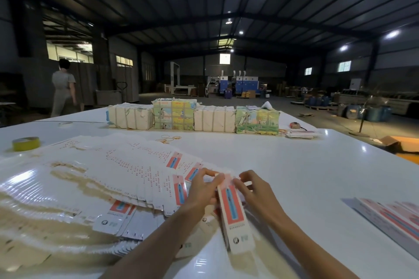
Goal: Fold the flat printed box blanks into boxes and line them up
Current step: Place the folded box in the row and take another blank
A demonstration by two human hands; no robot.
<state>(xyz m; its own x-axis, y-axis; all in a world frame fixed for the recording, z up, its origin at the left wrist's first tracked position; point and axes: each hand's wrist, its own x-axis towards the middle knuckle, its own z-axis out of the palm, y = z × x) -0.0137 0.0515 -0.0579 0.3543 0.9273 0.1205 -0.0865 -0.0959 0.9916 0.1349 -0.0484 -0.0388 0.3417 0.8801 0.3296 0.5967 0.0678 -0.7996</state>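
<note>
A long narrow box [233, 213], white with a red panel and a blue tube printed on it, lies lengthwise between my hands on the white table [294, 165]. My left hand [203, 190] grips its far left side. The fingers of my right hand [254, 190] pinch the flap at its far end. A wide fanned spread of flat blanks [102, 179] covers the table to the left. Folded boxes [394, 217] lie side by side at the right edge.
Several tied paper bundles [192, 115] stand in a row across the far side of the table. A yellow tape roll [26, 143] sits at far left, rubber bands [167, 138] lie mid-table, and a person [63, 88] walks in the hall beyond.
</note>
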